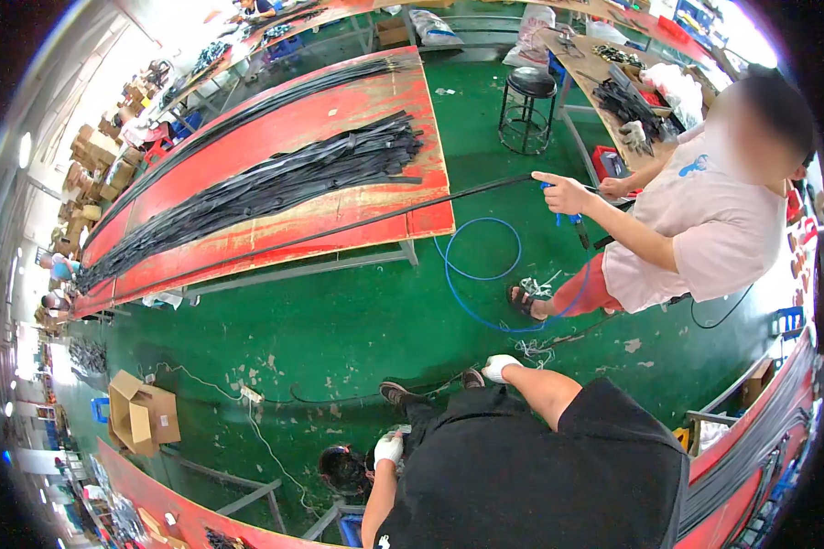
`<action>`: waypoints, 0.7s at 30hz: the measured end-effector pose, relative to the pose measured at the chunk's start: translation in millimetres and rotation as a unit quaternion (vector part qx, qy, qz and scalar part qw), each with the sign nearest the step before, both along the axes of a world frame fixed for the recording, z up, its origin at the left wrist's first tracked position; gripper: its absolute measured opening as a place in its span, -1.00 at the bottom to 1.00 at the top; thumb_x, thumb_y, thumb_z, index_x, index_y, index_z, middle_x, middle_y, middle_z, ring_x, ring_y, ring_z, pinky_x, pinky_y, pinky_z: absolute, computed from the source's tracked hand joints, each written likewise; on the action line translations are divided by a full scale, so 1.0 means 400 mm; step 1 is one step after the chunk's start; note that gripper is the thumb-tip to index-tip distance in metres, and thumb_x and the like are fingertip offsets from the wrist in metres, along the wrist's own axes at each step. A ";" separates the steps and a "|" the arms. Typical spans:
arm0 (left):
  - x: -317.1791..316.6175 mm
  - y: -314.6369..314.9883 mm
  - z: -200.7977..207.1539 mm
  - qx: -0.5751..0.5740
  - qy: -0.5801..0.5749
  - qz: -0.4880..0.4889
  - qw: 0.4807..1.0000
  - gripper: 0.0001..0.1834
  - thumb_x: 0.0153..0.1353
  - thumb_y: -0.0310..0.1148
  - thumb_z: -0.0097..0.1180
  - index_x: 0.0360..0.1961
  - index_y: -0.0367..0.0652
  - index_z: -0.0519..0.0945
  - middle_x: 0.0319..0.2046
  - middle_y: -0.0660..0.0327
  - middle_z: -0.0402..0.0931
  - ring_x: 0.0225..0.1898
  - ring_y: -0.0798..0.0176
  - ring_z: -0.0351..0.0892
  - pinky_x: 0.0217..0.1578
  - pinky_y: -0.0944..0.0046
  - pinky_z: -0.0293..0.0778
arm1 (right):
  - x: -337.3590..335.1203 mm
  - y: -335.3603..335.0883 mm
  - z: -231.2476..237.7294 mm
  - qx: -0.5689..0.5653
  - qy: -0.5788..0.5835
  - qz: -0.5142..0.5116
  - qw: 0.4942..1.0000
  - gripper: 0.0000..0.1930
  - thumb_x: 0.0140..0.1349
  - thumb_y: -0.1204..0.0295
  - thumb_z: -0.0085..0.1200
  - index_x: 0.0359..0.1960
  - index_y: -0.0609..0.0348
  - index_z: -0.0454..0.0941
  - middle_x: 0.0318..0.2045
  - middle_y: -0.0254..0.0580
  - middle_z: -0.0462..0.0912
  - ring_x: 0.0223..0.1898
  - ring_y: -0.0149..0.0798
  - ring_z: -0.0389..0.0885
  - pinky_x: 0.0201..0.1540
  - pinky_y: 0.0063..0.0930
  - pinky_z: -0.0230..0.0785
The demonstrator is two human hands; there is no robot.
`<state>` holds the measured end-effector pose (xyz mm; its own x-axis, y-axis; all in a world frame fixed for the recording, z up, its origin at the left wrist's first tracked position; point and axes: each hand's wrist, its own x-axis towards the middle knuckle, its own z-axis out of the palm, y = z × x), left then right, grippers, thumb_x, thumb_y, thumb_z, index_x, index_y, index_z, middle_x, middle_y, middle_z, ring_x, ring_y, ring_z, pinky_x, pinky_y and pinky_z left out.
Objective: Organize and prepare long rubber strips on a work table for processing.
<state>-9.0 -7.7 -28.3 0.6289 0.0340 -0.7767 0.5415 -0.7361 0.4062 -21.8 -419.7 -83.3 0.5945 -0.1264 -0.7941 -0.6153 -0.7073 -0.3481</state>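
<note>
My left hand [389, 448], in a white glove, is closed beside my dark trouser leg. A small greyish thing shows at its fingers, too small to name. My right hand [501, 368], also white-gloved, is held in front of my body with its fingers curled; whatever they may hold is hidden. A thin dark strip [339, 400] lies on the green floor near my shoes. Across from me, a co-worker's hand [568, 194] grips the end of a long black strip [471, 190] that stretches over the red table. A blue-handled tool [568, 220] hangs below that hand.
Bundles of black strips [275, 174] cover the red table [435, 169]. A blue hose [458, 297] loops across the floor. At left are an open cardboard box [142, 416] and a white cord [264, 448]; a dark bucket [342, 471] stands near my left hand. A black stool [529, 87] stands farther off.
</note>
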 end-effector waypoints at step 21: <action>0.020 -0.011 -0.075 0.001 -0.009 -0.057 0.998 -0.50 0.36 -0.01 0.03 -0.01 -0.25 0.67 -0.16 -0.05 0.71 -0.13 0.01 0.71 -0.10 0.10 0.55 | -0.020 -0.042 0.088 0.022 0.030 -0.027 0.999 -0.50 0.23 0.04 0.00 0.03 0.09 0.68 0.05 0.11 0.66 0.12 0.11 0.61 0.17 -0.13 0.44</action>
